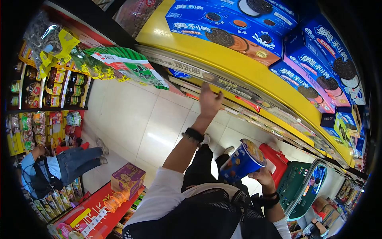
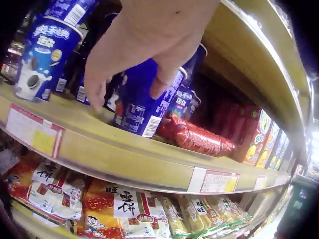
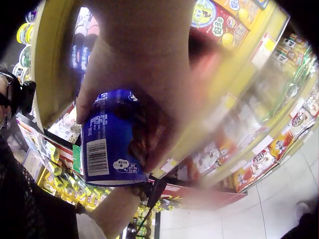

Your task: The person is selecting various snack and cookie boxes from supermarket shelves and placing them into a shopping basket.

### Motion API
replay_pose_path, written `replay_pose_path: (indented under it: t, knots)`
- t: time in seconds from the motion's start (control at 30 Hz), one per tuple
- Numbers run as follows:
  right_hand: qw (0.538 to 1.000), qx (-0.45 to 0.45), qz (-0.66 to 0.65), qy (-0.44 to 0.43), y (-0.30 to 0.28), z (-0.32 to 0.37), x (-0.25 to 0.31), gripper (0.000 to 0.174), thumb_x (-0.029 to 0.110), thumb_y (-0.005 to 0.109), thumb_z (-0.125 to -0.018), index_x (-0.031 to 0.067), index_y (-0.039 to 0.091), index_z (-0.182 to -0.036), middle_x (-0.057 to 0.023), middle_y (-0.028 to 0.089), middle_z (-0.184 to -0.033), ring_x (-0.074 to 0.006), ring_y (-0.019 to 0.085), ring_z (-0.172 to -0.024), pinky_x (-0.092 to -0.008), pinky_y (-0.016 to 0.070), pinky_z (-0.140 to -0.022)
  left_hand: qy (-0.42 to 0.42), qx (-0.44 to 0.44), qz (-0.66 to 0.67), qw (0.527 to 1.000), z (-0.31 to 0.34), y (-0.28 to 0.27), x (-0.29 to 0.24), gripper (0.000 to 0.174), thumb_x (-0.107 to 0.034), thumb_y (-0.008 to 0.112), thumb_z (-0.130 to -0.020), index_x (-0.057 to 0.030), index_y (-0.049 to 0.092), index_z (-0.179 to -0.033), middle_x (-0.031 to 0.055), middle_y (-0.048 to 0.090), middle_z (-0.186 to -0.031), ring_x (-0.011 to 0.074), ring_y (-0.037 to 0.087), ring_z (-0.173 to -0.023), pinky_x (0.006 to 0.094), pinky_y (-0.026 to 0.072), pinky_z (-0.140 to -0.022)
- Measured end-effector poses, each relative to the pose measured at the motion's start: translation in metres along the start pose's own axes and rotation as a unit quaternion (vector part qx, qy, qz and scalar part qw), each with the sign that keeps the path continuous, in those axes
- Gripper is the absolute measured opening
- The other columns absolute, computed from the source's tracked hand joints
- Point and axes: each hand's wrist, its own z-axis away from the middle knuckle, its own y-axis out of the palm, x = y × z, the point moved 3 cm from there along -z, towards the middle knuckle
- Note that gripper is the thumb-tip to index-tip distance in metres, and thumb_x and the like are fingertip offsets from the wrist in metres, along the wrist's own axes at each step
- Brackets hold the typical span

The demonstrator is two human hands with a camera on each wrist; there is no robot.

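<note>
In the head view, my left hand (image 1: 211, 99) reaches into the lower shelf. The left wrist view has this hand (image 2: 144, 37) above a blue cup (image 2: 137, 94), its thumb and fingers spread on either side; contact with the cup is unclear. More blue cups (image 2: 42, 64) stand nearby, and a red packet (image 2: 202, 138) lies to the right. My right hand (image 1: 263, 176) grips another blue cup (image 1: 242, 162), tilted in front of my body. Up close in the right wrist view, fingers of this hand (image 3: 134, 64) wrap around the cup (image 3: 107, 142).
Blue biscuit boxes (image 1: 238, 36) fill the yellow upper shelf (image 1: 157, 32). Hanging bags (image 1: 131, 63) are at the upper left. A green basket (image 1: 284, 191) is beside a red object (image 1: 274, 157) at the right. Someone in jeans (image 1: 79, 163) is at the left.
</note>
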Motion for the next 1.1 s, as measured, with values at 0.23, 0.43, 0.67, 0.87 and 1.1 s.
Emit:
replay_pose_path:
  t: [0.23, 0.43, 0.67, 0.87, 1.1]
  knots:
    - [0.999, -0.004, 0.022, 0.022, -0.003, -0.006, -0.008, 0.084, 0.009, 0.082, -0.06, 0.0, 0.037, -0.131, -0.0082, 0.052, -0.121, -0.018, 0.048, -0.111, -0.0335, 0.0384, -0.097, -0.046, -0.245, 0.02, 0.968, -0.007, -0.09, 0.001, 0.064, -0.01, 0.073, -0.071, 0.0073, 0.04, -0.123, 0.0235, 0.045, -0.118, 0.0387, 0.044, -0.111, 0.0414, 0.0363, -0.095]
    - [0.999, 0.0, 0.034, 0.013, 0.004, -0.011, -0.006, 0.085, 0.012, 0.083, -0.06, 0.0002, 0.038, -0.131, -0.0082, 0.052, -0.122, -0.0183, 0.047, -0.112, -0.0343, 0.0379, -0.097, -0.048, -0.235, 0.103, 0.965, -0.037, -0.08, 0.013, 0.068, -0.012, 0.073, -0.066, 0.0046, 0.041, -0.124, 0.0199, 0.051, -0.115, 0.0326, 0.048, -0.109, 0.0345, 0.036, -0.095]
    - [0.999, -0.004, 0.037, 0.025, 0.006, -0.01, -0.002, 0.084, 0.011, 0.083, -0.06, 0.0007, 0.038, -0.131, -0.0082, 0.052, -0.122, -0.0185, 0.047, -0.112, -0.034, 0.0377, -0.098, -0.111, -0.227, 0.019, 0.967, -0.051, -0.079, 0.034, 0.051, -0.026, 0.068, -0.074, 0.0027, 0.049, -0.112, 0.0242, 0.054, -0.11, 0.04, 0.05, -0.104, 0.0405, 0.0411, -0.087]
    - [0.998, -0.026, 0.031, 0.057, 0.004, -0.008, -0.007, 0.085, 0.007, 0.082, -0.059, 0.0012, 0.037, -0.131, -0.0079, 0.052, -0.123, -0.0183, 0.047, -0.112, -0.0337, 0.0375, -0.098, 0.003, -0.308, -0.127, 0.943, -0.064, -0.069, 0.095, 0.043, -0.028, 0.066, -0.076, -0.0007, 0.054, -0.107, 0.0208, 0.059, -0.103, 0.0384, 0.055, -0.094, 0.0398, 0.0444, -0.082]
    - [0.997, -0.017, 0.059, 0.053, 0.0, -0.008, -0.015, 0.086, 0.008, 0.083, -0.06, 0.0016, 0.036, -0.132, -0.0075, 0.051, -0.122, -0.0182, 0.047, -0.112, -0.0341, 0.0382, -0.097, -0.052, -0.22, -0.014, 0.974, -0.063, -0.08, 0.071, 0.04, -0.024, 0.064, -0.077, 0.0, 0.054, -0.108, 0.0201, 0.059, -0.103, 0.0355, 0.056, -0.094, 0.0388, 0.044, -0.083]
